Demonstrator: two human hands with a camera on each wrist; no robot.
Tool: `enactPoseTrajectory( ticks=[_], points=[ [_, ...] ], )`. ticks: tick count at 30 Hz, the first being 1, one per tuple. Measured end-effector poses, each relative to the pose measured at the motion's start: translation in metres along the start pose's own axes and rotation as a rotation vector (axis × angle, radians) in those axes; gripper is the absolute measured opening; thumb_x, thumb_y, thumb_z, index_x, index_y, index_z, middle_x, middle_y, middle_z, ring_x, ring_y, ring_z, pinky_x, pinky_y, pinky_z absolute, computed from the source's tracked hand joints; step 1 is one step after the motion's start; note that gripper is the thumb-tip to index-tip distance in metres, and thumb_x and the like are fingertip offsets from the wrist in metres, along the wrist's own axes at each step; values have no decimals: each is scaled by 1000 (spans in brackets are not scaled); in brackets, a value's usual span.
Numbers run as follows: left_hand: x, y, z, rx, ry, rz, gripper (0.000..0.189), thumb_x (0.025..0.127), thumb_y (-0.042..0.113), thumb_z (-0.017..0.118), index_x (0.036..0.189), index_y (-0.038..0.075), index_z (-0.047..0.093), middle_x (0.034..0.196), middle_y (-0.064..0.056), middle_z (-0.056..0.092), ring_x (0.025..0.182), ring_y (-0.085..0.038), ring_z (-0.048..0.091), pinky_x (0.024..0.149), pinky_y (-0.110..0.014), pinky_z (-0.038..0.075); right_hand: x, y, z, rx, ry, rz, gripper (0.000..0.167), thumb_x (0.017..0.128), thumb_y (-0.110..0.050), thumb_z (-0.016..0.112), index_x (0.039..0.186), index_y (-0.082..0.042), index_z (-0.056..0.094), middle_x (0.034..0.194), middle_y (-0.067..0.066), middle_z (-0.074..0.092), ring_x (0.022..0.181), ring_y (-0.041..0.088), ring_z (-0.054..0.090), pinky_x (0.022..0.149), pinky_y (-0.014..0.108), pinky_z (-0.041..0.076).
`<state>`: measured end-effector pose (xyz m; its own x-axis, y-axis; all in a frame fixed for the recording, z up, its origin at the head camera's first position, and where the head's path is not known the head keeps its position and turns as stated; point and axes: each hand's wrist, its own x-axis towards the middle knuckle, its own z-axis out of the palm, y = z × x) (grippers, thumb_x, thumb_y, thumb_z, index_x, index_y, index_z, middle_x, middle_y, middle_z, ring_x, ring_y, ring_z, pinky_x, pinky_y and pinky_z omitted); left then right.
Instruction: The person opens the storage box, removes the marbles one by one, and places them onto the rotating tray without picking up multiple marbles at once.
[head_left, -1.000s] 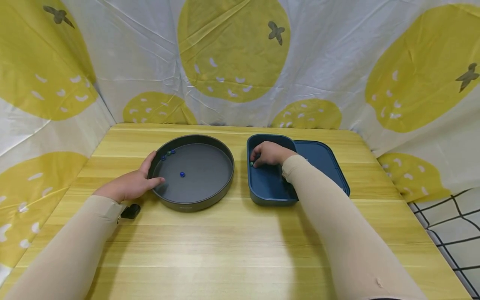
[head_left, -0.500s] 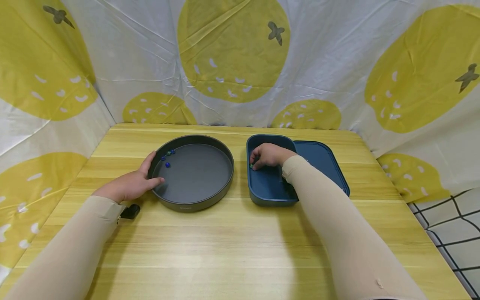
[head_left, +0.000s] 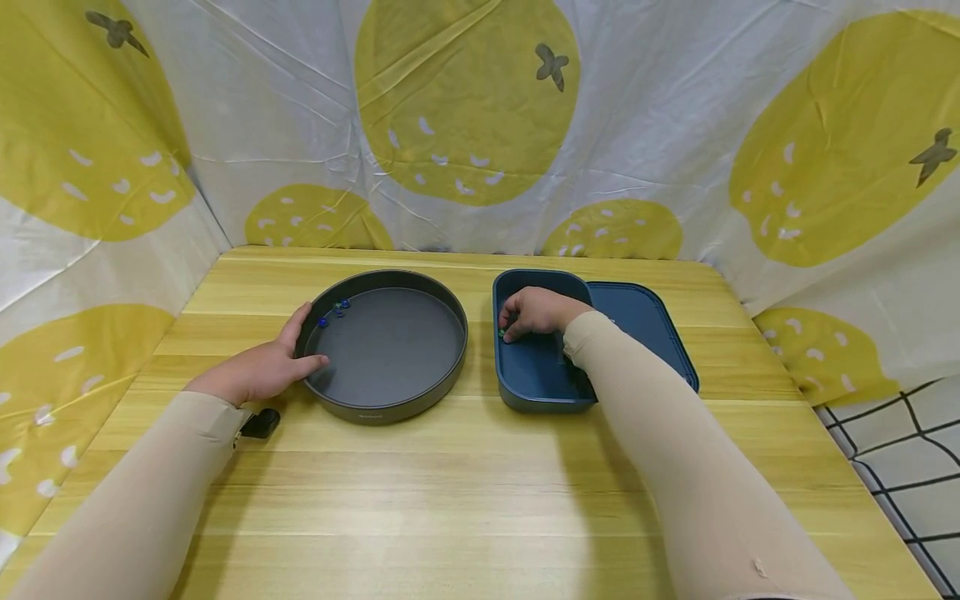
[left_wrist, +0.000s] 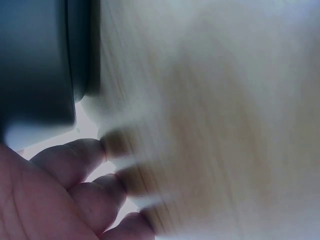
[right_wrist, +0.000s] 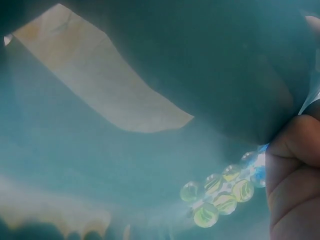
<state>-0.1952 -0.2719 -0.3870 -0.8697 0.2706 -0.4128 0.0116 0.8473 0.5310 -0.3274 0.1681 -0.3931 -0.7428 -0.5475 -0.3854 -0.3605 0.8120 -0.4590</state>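
Note:
My left hand holds the left side of a round dark grey pan, thumb over the rim and index finger along the outside. Below, the other fingers curl near the tabletop in the left wrist view. Several marbles cluster at the pan's far left, among them a blue marble. Inside a deep blue rectangular container, my right hand reaches to the left wall with bent fingers. A green marble shows at its thumb. Several clear swirled marbles lie beside those fingertips; I cannot tell whether they pinch one.
A flat blue lid lies against the container's right side. The wooden table runs back to a curtain with yellow fruit prints. A black wire grid stands past the right edge.
A blue marble in the pan has rolled left from near the middle to the marbles at the far left. My right fingertips have shifted slightly at the container wall; the left hand has stayed put.

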Motion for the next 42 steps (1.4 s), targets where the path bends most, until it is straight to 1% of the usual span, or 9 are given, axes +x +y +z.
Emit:
enactPoseTrajectory(
  ticks=[9, 11, 17, 21, 24, 28, 35, 39, 42],
  points=[
    [-1, 0, 0, -2, 4, 2, 108, 106, 60, 49, 160, 24, -37, 154, -47, 37, 77, -22, 72, 75, -38, 52, -4, -2, -2, -23, -13, -6, 16, 95, -24, 79, 109, -16, 78, 118, 2, 73, 95, 19, 58, 86, 34, 47],
    [-1, 0, 1, -6, 4, -2, 107, 106, 60, 49, 160, 25, -37, 153, -46, 38, 73, -23, 70, 72, -37, 51, -6, -2, -4, -21, -4, -6, 16, 95, -24, 80, 109, -16, 79, 112, 1, 73, 93, 19, 58, 85, 35, 47],
    [-1, 1, 1, -16, 6, -2, 107, 106, 60, 49, 160, 26, -37, 154, -46, 37, 70, -22, 69, 71, -36, 51, -14, 0, -13, 17, 15, -7, 22, 95, -26, 79, 115, -18, 78, 76, -1, 65, 78, 18, 56, 80, 34, 46],
    [-2, 1, 1, -20, 6, -3, 107, 106, 59, 50, 160, 26, -37, 154, -46, 37, 70, -24, 69, 72, -37, 51, -21, 1, -21, 45, 36, -16, 21, 96, -25, 78, 116, -17, 78, 74, -2, 61, 74, 18, 53, 78, 35, 45],
    [-1, 0, 0, -8, 11, 6, 108, 107, 58, 50, 160, 23, -37, 151, -46, 42, 82, -28, 72, 81, -45, 54, -25, -2, -26, 78, 56, -19, 20, 98, -23, 77, 117, -17, 78, 77, 0, 62, 76, 20, 52, 78, 36, 44],
    [-1, 0, 0, 9, 18, 14, 109, 107, 56, 51, 161, 18, -35, 148, -46, 46, 102, -34, 73, 95, -54, 52, -30, -14, -31, 118, 81, -23, 20, 99, -23, 76, 118, -16, 78, 76, 0, 60, 78, 21, 52, 81, 37, 44],
    [-1, 0, 1, -2, 17, 19, 108, 107, 56, 52, 162, 19, -34, 153, -46, 39, 101, -33, 73, 96, -55, 52, -34, -42, -38, 153, 95, -76, 21, 99, -24, 75, 119, -16, 77, 67, 0, 53, 75, 22, 52, 84, 39, 43],
    [0, 0, 0, -2, 15, 15, 108, 107, 56, 51, 161, 21, -36, 152, -46, 41, 95, -29, 74, 92, -50, 52, -33, -61, -39, 141, 79, -105, 21, 99, -26, 75, 118, -19, 77, 68, 0, 51, 70, 21, 46, 78, 38, 42],
    [0, 0, 1, 0, 16, 16, 108, 107, 56, 51, 161, 21, -36, 152, -45, 42, 100, -32, 73, 94, -51, 52, -30, -74, -37, 121, 64, -129, 22, 98, -26, 76, 119, -20, 77, 69, -1, 49, 67, 20, 44, 73, 36, 41]
  ],
)
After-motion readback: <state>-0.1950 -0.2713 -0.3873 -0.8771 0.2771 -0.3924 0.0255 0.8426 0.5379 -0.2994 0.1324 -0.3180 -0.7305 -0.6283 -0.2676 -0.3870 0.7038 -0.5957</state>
